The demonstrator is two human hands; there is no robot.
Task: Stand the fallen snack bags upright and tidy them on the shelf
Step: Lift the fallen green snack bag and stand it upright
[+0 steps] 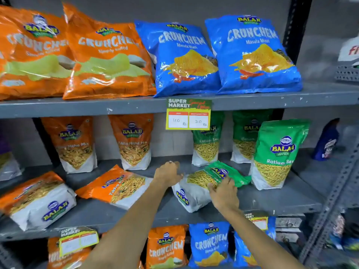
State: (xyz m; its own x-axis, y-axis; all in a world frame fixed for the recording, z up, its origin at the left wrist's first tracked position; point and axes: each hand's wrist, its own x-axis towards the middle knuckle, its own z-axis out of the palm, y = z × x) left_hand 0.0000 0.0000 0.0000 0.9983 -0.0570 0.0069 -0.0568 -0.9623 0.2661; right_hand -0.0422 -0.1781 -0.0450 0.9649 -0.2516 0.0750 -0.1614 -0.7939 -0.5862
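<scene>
On the middle shelf (272,202) a green Ratlami Sev bag (196,186) lies fallen on its back, bottom toward me. My right hand (223,193) rests on its front with fingers spread, touching it. My left hand (168,172) is open just left of its top edge, close to it. Two orange Tikha Mitha Mix bags also lie flat, one (116,186) in the middle and one (37,199) at the left. Upright stand two orange bags (72,144) (134,141) at the back and three green bags (206,140) (244,136) (277,154).
The upper shelf carries large orange and blue Crunchem bags (250,53). A price tag (188,114) hangs from its edge above my hands. The lower shelf holds more Crunchem bags (210,247). A dark metal upright (330,200) stands at the right.
</scene>
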